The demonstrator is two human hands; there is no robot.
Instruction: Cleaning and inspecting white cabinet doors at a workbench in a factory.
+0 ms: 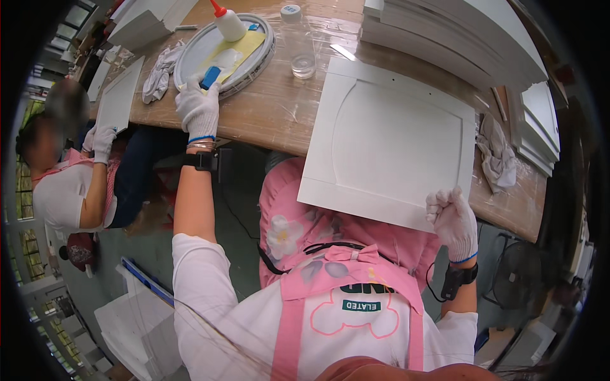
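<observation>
My left hand [198, 109], in a white knit glove, reaches to the rim of a round grey-white lid [267, 58]. Its fingers are closed on a small blue scraper [210, 77], whose lower part the glove hides. Beside the scraper, white paste [227, 60] lies on a yellow sheet [253, 44]. A white panel [400, 136] with a recessed middle and a curved left edge lies partly on the table, its near end over my lap. My right hand [452, 219], also gloved, is curled at the panel's near right corner. Whatever its fingers hold, if anything, is hidden.
A white squeeze bottle [230, 26] with a red tip stands on the lid. Right of it is a clear bottle [303, 63]. Rags [162, 73] lie left; another cloth [495, 152] lies right. White panels [445, 38] are stacked far right. A co-worker [70, 184] sits left.
</observation>
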